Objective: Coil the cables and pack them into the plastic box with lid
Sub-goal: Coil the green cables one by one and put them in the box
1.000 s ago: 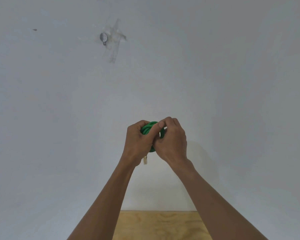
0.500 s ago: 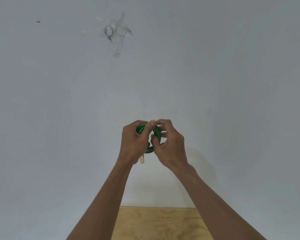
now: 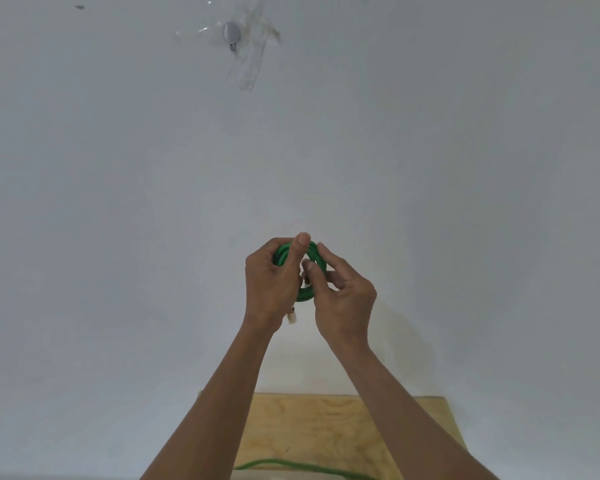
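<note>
Both hands are up in front of a plain white wall (image 3: 118,237), with loads of open space all round the grip: nothing near it on either side or above. The only edges anywhere close sit well below the wrists: the far edge of a plywood tabletop (image 3: 326,427), and it's a long way under the coil.

The left hand (image 3: 271,285) is closed round the green cable coil (image 3: 307,294), fingers curled behind it and the thumb laid across the front, pointing up past the top of the loop. The right hand (image 3: 343,299) is looser: thumb and forefinger pinch in at the right side of the loop, the other fingers half curled and not pressing on anything. What exactly that pinch has hold of I can't quite make out; it might be a cable end or a strand, the fingers cover it.

The coil stands on edge, its flat face turned toward the camera, and it looks slightly taller than wide, so the long axis runs up and down. A pale connector (image 3: 292,317) hangs out just below the left palm, pointing down.

Far below the grip, another stretch of green cable (image 3: 291,465) lies left to right across the tabletop.

Well above, there's a small metal hook (image 3: 231,33) taped to the wall.
</note>
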`<state>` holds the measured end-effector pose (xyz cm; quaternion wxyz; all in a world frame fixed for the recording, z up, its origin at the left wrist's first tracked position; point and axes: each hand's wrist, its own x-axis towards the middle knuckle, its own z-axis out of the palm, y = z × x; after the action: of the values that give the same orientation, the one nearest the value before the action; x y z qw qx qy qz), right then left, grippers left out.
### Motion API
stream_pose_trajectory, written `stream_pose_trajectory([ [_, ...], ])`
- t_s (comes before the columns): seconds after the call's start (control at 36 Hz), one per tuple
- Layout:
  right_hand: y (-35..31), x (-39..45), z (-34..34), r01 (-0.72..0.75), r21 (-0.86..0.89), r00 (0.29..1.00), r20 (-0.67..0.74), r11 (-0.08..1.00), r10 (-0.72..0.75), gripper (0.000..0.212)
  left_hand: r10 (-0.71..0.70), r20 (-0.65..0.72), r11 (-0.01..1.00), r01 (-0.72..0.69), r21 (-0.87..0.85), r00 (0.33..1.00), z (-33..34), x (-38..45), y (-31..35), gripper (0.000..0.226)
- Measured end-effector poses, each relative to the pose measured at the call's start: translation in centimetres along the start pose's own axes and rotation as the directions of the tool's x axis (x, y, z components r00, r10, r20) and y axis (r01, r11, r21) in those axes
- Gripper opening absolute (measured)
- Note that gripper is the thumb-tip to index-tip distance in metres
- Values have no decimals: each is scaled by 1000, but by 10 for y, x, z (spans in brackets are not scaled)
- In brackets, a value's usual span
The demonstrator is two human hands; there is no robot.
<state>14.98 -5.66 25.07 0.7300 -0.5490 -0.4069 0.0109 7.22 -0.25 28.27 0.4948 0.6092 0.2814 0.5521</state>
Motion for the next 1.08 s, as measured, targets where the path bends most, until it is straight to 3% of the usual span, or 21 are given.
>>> stream_pose_trajectory([
  [0.11, -3, -9, 11, 15, 17, 999, -41, 1000, -15, 32, -101, -82, 991, 92, -102, 991, -11, -4, -3, 51],
  [0.25, -1, -24, 23, 3, -10, 999, -50, 1000, -4, 31, -261, -103, 938, 227, -260, 960, -32, -12, -10, 45],
  [0.42, 5, -52, 36, -65, -32, 996, -55, 997, 63, 30, -341, -76, 910, 309, -276, 937, -62, -26, -24, 39],
  [0.75, 51, -141, 30, -318, -134, 946, -116, 939, 304, 28, -454, -37, 890, 450, -75, 890, -117, -74, -103, 38],
  [0.92, 93, -194, 8, -431, -218, 902, -141, 876, 409, 28, -472, -112, 853, 485, 194, 874, -141, -113, -168, 34],
  [1.08, 134, -243, -18, -549, -306, 832, -110, 778, 544, 29, -373, -125, 755, 379, 535, 919, -170, -161, -222, 29],
])
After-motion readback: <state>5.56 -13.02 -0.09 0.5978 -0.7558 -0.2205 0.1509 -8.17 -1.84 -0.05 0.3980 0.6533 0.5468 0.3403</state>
